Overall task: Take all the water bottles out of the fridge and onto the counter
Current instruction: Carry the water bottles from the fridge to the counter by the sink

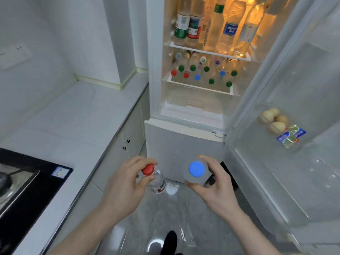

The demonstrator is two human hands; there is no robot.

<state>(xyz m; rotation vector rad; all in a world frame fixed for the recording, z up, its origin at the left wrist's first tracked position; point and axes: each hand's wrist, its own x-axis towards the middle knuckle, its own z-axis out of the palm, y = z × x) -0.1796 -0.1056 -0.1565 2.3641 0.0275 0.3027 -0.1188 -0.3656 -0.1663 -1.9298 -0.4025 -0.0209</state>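
Fridge open, door swung right; eggs in door rack. White desk left, stove at its near end. Left hand pinches red-capped bottle by the neck, hanging upright, cap up. Right hand grips blue-capped bottle, upright, cap toward camera. Both over floor, near fridge. More bottles on far shelves.

An open fridge stands right of the table, its door swung out to the right. Water bottles stand on the upper shelf and in the drawer below it. Eggs sit in the door rack. A stove is set into the table's near left end. Before the fridge, the left hand and right hand each hold a bottle over the floor.
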